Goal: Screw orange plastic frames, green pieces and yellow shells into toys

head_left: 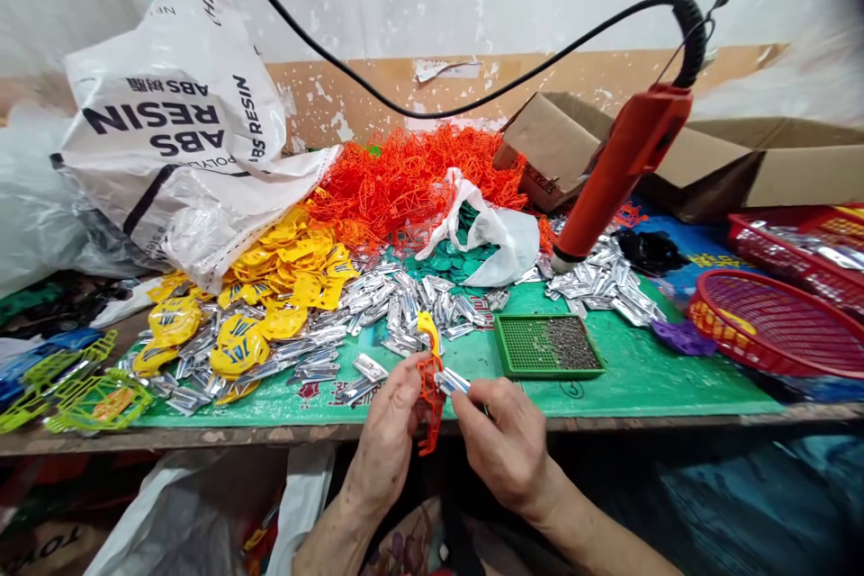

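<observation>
Pinching orange lattice frame [430,400], yellow tip: left hand [390,432]; right hand [503,441] grip on silver piece [452,381].

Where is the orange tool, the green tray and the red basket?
orange tool [625,164], head view, middle of its body
green tray [525,347], head view, bare left half
red basket [769,319], head view, mesh floor

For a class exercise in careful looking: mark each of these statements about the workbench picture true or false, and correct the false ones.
1. The left hand holds an orange plastic frame. True.
2. The right hand holds a yellow badge. False: it pinches a silver piece against the frame.
3. The orange power screwdriver hangs from a cable above the bench. True.
4. The green screw tray is brim-full. False: screws cover only its right part.
5. The red basket lies left of the hands. False: right.
</observation>
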The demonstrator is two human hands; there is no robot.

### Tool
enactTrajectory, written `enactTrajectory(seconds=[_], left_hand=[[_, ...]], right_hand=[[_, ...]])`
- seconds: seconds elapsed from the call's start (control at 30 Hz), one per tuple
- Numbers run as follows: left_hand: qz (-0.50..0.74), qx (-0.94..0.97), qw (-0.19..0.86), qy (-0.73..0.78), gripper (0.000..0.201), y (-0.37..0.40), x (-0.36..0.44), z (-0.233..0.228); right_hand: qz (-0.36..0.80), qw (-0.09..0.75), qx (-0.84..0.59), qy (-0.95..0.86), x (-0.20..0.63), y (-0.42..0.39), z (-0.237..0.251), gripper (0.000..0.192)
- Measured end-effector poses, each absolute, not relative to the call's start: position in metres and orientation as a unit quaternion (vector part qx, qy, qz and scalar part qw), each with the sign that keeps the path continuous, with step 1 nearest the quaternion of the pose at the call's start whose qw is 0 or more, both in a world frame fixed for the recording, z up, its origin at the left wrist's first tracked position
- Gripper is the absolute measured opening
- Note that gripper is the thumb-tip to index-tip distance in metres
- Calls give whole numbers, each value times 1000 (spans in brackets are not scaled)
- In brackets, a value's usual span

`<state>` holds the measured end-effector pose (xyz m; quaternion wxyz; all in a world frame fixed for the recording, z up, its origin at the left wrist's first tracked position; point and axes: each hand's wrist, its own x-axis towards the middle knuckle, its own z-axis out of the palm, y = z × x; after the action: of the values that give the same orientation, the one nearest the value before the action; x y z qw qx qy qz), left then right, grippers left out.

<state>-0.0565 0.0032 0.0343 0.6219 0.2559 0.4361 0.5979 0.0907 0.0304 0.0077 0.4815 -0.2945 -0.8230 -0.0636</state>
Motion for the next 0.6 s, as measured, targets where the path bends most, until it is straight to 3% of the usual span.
enactTrajectory(seconds=[0.43,0.6], left_hand=[[614,178,610,468,42,9,-52,33],[614,162,594,494,46,22,-70,29]], right_hand=[[-16,480,-341,-808,85,32,13,21],[-118,371,-476,-788,86,79,6,20]])
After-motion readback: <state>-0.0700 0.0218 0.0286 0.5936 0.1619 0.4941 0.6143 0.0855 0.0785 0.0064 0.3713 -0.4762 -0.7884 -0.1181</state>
